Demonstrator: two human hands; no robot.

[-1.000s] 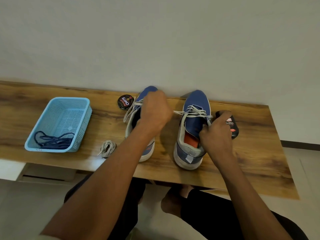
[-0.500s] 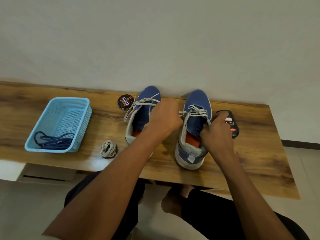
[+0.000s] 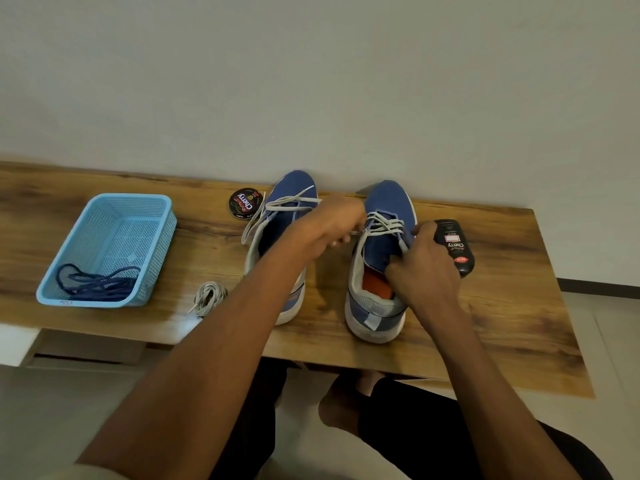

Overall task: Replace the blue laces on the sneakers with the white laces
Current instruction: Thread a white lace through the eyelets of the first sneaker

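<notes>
Two blue sneakers stand side by side on the wooden table, toes toward the wall. The right sneaker (image 3: 388,209) carries a white lace (image 3: 386,223) through its eyelets. My left hand (image 3: 329,226) pinches one end of that lace at the shoe's left side. My right hand (image 3: 422,268) grips the shoe's right collar and the other lace end. The left sneaker (image 3: 291,192) has a loose white lace (image 3: 287,202) across its top; my left forearm covers its heel. A bundled white lace (image 3: 207,296) lies on the table. Blue laces (image 3: 97,280) lie in a light blue basket (image 3: 104,206).
A round polish tin (image 3: 245,202) sits behind the left sneaker. A black polish bottle (image 3: 455,245) lies just right of my right hand. The wall stands close behind the shoes. My legs show below the table's front edge (image 3: 381,370).
My left hand has moved right from over the left sneaker to the right sneaker's lacing, shortening the lace span between them. My right hand has stayed on the right sneaker.
</notes>
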